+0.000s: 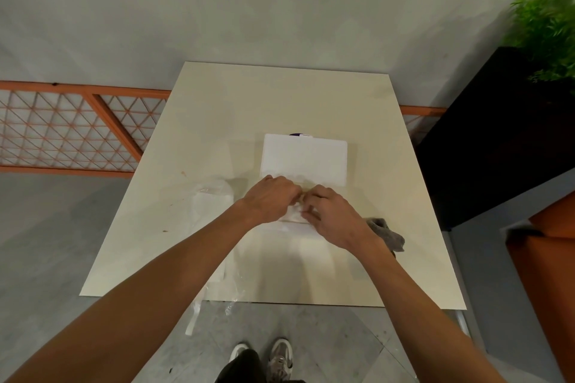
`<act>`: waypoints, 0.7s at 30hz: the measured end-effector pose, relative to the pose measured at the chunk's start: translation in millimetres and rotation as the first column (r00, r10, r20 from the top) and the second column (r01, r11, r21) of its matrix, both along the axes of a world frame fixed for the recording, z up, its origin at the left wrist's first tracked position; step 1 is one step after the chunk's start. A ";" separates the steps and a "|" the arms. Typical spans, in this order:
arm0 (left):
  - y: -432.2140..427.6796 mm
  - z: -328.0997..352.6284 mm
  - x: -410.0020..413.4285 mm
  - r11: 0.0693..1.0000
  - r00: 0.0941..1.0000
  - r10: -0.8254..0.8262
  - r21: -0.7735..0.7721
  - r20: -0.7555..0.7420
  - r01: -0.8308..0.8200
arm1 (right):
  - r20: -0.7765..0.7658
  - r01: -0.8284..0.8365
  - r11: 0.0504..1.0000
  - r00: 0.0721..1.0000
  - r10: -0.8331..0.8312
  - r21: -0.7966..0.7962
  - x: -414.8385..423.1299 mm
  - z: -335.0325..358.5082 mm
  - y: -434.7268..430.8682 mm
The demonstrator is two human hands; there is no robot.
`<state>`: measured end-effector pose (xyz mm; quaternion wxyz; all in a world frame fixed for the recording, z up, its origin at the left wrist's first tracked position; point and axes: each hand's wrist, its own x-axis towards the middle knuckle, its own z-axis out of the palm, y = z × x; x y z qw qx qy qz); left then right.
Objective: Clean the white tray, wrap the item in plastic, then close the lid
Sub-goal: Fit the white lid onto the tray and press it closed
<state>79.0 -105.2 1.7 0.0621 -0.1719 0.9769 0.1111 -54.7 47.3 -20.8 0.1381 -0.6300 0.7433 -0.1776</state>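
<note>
Left hand (pixel 270 199) and right hand (pixel 329 214) meet near the middle of the table (pixel 280 102), fingers curled tight and pinching the plastic wrap (pixel 298 211) bunched over a small white item (pixel 295 221) that rests on the surface; how much of the item is covered cannot be told. The white tray (pixel 305 158) lies flat just beyond the hands, toward the far edge. A grey cloth (pixel 389 235) sits beside the right wrist toward the right edge, and a loose clear sheet (pixel 214 205) trails over the near edge on the left.
</note>
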 end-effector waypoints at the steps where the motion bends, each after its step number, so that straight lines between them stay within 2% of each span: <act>1: -1.1 -0.8 2.4 0.998 0.999 0.018 0.054 -0.031 -0.016 | -0.007 0.017 1.000 1.000 -0.018 -0.006 -0.9 -1.9 -0.2; 4: 3.0 -3.3 16.6 0.972 0.966 0.136 0.219 -0.218 -0.088 | 0.028 0.060 0.998 0.998 -0.059 -0.033 -3.0 -2.7 -1.7; 6: 14.1 -6.6 27.4 0.958 0.933 0.203 0.258 -0.296 -0.127 | 0.074 0.076 0.997 0.994 -0.074 -0.025 -2.8 2.0 -2.9; 9: 28.3 -17.4 31.1 0.966 0.919 0.246 0.157 -0.308 -0.206 | 0.103 0.094 0.996 0.990 -0.093 0.000 -2.3 6.8 -3.7; 12: 27.5 -22.1 25.7 0.972 0.909 0.230 0.029 -0.348 -0.235 | 0.040 0.115 0.992 0.993 -0.112 -0.059 4.2 6.6 -0.2; 17: 21.7 -20.0 23.5 0.982 0.926 0.168 -0.030 -0.338 -0.189 | -0.200 0.267 0.961 0.940 -0.277 -0.078 19.1 -4.5 10.2; 21: 16.6 -21.0 24.5 0.990 0.949 0.113 -0.050 -0.295 -0.134 | -0.228 0.369 0.927 0.899 -0.374 -0.066 17.1 -9.3 13.7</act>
